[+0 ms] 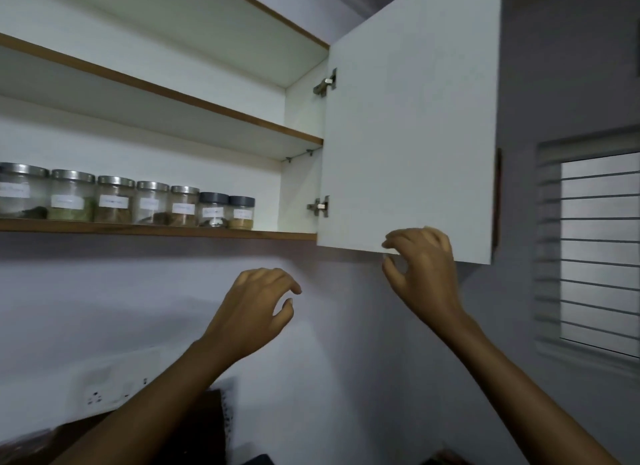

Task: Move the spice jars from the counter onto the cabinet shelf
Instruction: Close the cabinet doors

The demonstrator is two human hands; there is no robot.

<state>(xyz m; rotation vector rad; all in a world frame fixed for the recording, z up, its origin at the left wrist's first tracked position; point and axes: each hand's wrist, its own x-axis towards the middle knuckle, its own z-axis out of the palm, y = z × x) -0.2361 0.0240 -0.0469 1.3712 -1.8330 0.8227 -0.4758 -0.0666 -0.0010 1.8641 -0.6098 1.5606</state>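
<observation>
Along the lowest cabinet shelf [156, 229] seven spice jars [128, 203] stand upright in a close row, each just beside the next, and neither of the hands holds one. They look rigid and smooth-walled, clear glass or plastic, I cannot tell which. Each is filled only near the bottom, so I judge them light but slippery and liable to crack if knocked together. The safest hold is probably around the body below the lid, not by the lid, which might turn. Five larger jars have silver metal lids and two smaller ones at the right end have dark grey lids. All carry white labels too blurred to read, over brown and green contents. The right hand [424, 267] pinches the lower edge of the open cabinet door [412, 118], fingers curled on its face and thumb beneath. The left hand [256, 308] hangs in the air below the shelf, loosely curled and empty.
</observation>
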